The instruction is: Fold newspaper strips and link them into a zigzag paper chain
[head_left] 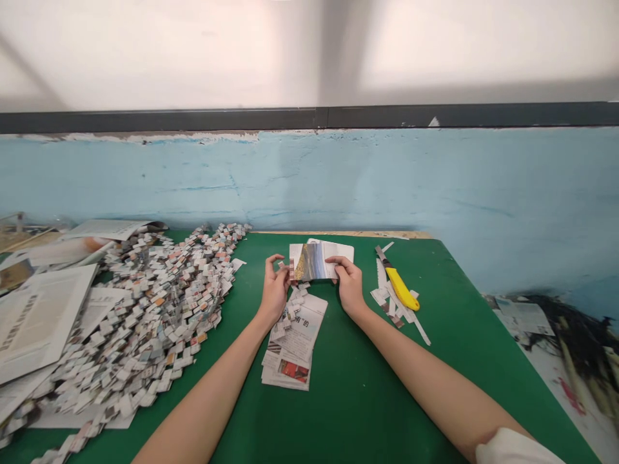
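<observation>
A small rectangle of printed paper [313,261] with a blue and yellow picture is held up between my hands. My left hand [275,291] pinches its left edge, close to a few small folded paper bits. On the right edge, the thumb and fingers of my right hand [350,287] are closed on the same paper. Behind it lies a white flat card or pad [346,252], partly covered. Below my hands is a stack of cut newspaper pieces [296,348], with a short chain of folded paper links [291,310] on its upper part.
A large heap of folded paper links [159,316] covers the left of the green table [358,399]. Newspaper sheets [43,322] lie at far left. A yellow-handled knife [400,287] rests on paper strips [394,308] at right. A blue wall [309,180] stands behind.
</observation>
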### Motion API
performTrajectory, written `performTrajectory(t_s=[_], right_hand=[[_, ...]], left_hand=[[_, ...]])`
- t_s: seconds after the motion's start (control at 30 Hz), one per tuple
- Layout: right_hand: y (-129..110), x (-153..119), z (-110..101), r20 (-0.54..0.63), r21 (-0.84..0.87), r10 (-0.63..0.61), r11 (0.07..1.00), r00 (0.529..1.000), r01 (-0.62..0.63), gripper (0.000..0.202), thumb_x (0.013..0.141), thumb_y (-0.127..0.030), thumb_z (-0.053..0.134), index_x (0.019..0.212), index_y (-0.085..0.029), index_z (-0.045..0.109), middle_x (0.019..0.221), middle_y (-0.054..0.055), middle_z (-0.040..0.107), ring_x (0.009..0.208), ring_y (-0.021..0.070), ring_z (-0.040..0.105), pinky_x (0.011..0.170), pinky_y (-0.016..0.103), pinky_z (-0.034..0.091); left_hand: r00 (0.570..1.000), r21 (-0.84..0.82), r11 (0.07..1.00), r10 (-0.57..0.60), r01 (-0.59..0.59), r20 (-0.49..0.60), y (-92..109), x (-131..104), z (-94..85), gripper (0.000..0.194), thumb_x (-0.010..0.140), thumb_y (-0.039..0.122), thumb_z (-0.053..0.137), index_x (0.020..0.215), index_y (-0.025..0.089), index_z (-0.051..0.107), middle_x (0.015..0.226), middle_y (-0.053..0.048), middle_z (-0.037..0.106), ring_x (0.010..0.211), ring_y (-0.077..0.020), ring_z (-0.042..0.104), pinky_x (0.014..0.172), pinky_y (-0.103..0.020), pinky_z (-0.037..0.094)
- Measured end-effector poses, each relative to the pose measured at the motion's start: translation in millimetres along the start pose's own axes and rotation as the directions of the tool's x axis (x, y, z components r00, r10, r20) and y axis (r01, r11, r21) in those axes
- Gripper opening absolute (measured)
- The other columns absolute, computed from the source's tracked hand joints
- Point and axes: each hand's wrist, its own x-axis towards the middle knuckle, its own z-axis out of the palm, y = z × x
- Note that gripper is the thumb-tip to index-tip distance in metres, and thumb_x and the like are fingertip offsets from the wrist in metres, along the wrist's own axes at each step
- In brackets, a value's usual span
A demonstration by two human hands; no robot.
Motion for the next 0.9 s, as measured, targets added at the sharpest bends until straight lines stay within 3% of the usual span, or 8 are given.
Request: performTrajectory(t_s=[0.17, 0.37, 0.4, 0.5, 0.57, 0.67, 0.77, 0.9], right_hand=[[-2, 0, 1, 0.000, -0.013, 0.024, 1.000, 1.000, -0.024, 0.025, 0.083, -0.032, 0.054, 0.085, -0.018, 0.075, 0.071, 0.002, 0.062, 0.054, 0.0132, 0.041, 0.052, 0.028, 0.034], [-1, 1, 2, -0.012, -0.026, 0.042, 0.999, 0.999, -0.043, 0.026, 0.083, -0.033, 0.054, 0.085, -0.018, 0.075, 0.063, 0.001, 0.056, 0.052, 0.0138, 0.039, 0.051, 0.028, 0.032], [0, 1, 2, -0.013, -0.028, 0.044, 0.999, 0.999, -0.044, 0.026, 0.083, -0.033, 0.054, 0.085, -0.018, 0.075, 0.061, 0.001, 0.054, 0.052, 0.0139, 0.038, 0.051, 0.028, 0.031], [2, 1, 2, 0.006, -0.006, 0.032, 0.999, 0.999, -0.032, 0.027, 0.086, -0.036, 0.054, 0.086, -0.018, 0.075, 0.066, 0.002, 0.056, 0.054, 0.0143, 0.039, 0.051, 0.028, 0.031], [1, 0, 1, 0.039, 0.021, -0.005, 1.000, 0.999, 0.004, 0.034, 0.093, -0.044, 0.050, 0.092, -0.019, 0.074, 0.077, 0.004, 0.059, 0.057, 0.0151, 0.041, 0.054, 0.029, 0.034], [0, 1, 0, 0.071, -0.011, -0.099, 0.995, 0.993, 0.100, 0.044, 0.096, -0.058, 0.046, 0.099, -0.021, 0.072, 0.088, 0.006, 0.057, 0.068, 0.0174, 0.046, 0.062, 0.030, 0.040], [-1, 3, 1, 0.051, -0.114, -0.159, 0.980, 0.986, 0.164, 0.040, 0.088, -0.061, 0.061, 0.097, -0.022, 0.069, 0.092, 0.005, 0.053, 0.078, 0.0195, 0.050, 0.068, 0.031, 0.044], [1, 3, 4, 0.135, -0.066, -0.084, 0.993, 0.987, 0.094, 0.036, 0.086, -0.056, 0.069, 0.091, -0.021, 0.068, 0.088, 0.005, 0.059, 0.080, 0.0206, 0.054, 0.070, 0.031, 0.047]], left_hand=[[0.995, 0.174, 0.983, 0.048, -0.062, 0.087, -1, -2, 1.4, 0.059, 0.086, 0.037, 0.069, 0.141, 0.027, 0.051, 0.132, -0.012, 0.061, 0.105, -0.0247, 0.066, 0.081, -0.033, 0.058], [0.993, 0.275, 0.954, 0.118, -0.122, 0.032, -3, -3, 0.5, 0.088, 0.084, 0.035, 0.072, 0.158, 0.035, 0.025, 0.137, -0.013, 0.050, 0.100, -0.0203, 0.066, 0.080, -0.032, 0.059], [0.991, 0.297, 0.945, 0.129, -0.135, 0.040, -2, -3, 0.1, 0.081, 0.085, 0.035, 0.072, 0.156, 0.035, 0.032, 0.137, -0.012, 0.048, 0.103, -0.0207, 0.064, 0.079, -0.031, 0.059], [0.988, 0.377, 0.914, 0.138, -0.151, 0.063, 0, -4, -0.5, 0.033, 0.083, 0.038, 0.074, 0.112, 0.024, 0.072, 0.135, -0.013, 0.047, 0.119, -0.0287, 0.057, 0.080, -0.032, 0.059], [0.987, 0.397, 0.904, 0.157, -0.159, 0.037, 1, -3, -0.6, 0.022, 0.080, 0.041, 0.077, 0.080, 0.019, 0.073, 0.136, -0.014, 0.048, 0.125, -0.0333, 0.052, 0.081, -0.033, 0.058], [0.990, 0.287, 0.948, 0.141, -0.137, 0.007, 0, -2, -0.5, 0.028, 0.081, 0.047, 0.077, 0.081, 0.019, 0.073, 0.134, -0.014, 0.057, 0.123, -0.0321, 0.056, 0.086, -0.033, 0.054], [0.999, 0.050, 0.998, 0.034, -0.035, 0.028, -6, 0, -0.6, 0.046, 0.082, 0.052, 0.075, 0.112, 0.018, 0.071, 0.116, -0.012, 0.070, 0.106, -0.0277, 0.066, 0.086, -0.035, 0.054], [0.999, -0.043, 0.999, -0.015, 0.016, 0.032, -11, 1, -1.1, 0.053, 0.079, 0.052, 0.079, 0.116, 0.016, 0.068, 0.109, -0.012, 0.074, 0.097, -0.0255, 0.069, 0.081, -0.035, 0.056]])
